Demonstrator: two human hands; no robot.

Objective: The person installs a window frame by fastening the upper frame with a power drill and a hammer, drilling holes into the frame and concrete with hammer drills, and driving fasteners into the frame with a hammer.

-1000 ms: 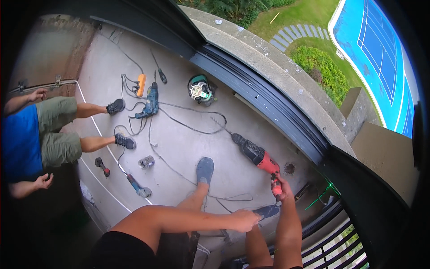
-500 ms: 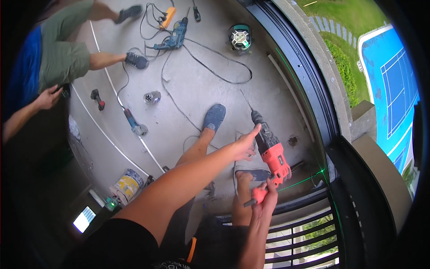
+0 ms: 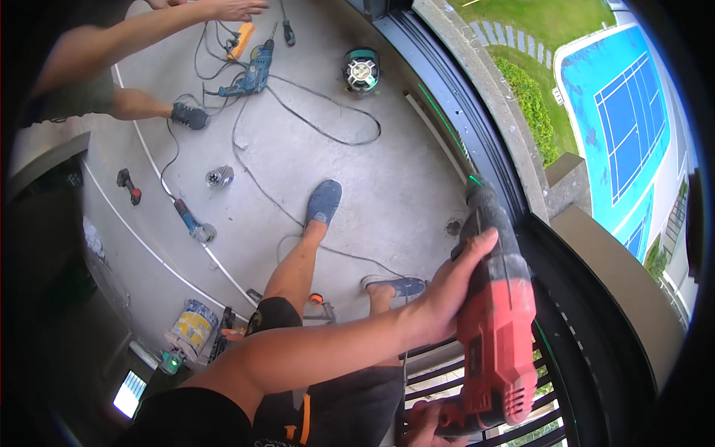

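Note:
A red and black rotary hammer drill (image 3: 495, 320) is held up close in front of me at the right, its bit pointing away toward the dark window frame. My left hand (image 3: 454, 287) is closed around the black front part, with the thumb along its upper side. Low in the view, my right hand (image 3: 426, 426) grips the rear handle, its fingers partly hidden. The bit lies across the frame rail (image 3: 491, 134) as I see it; whether it touches cannot be told. A green laser line falls on the rail and on the drill's chuck.
A blue corded drill (image 3: 257, 71), an orange power strip (image 3: 240, 41), an angle grinder (image 3: 195, 222) and loose cables lie on the concrete floor. A green-topped round device (image 3: 362, 71) stands near the frame. A bucket (image 3: 194, 328) is at lower left. Another person's arm (image 3: 134, 45) reaches in at upper left.
My left hand has gone from open beside the drill to closed on its front. The drill has been raised nearer and moved right, toward the frame. The other person's arm has stretched out.

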